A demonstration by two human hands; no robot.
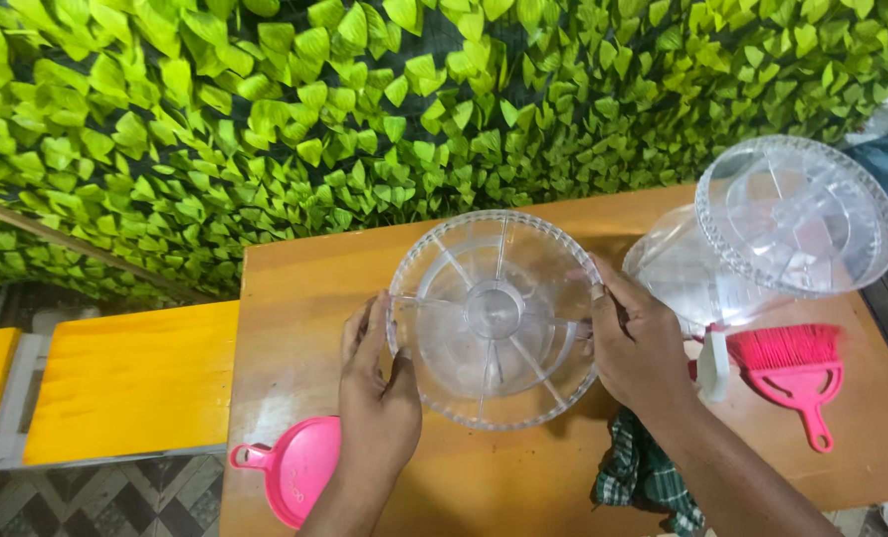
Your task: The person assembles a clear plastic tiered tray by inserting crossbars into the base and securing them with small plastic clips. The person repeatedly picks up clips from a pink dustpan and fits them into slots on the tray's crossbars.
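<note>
I see my left hand (376, 393) and right hand (635, 343) clamped on opposite rims of the clear divided tray (493, 316), fingers curled over its edge, holding it tilted above the wooden table (295, 288). I judge this the lift-and-inspect stage (steady grip needed). Beyond my right fingers sits a second clear tray (797, 214), with a pink brush (792, 370) below it.

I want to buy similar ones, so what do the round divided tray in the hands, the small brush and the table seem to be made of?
The tray looks like clear, glossy hard plastic: the table shows through its ribs and scalloped rim. The brush seems pink moulded plastic, bristles and handle alike. The table looks like wood or a wood-look board with a smooth orange-brown finish; which one cannot be told.
</note>
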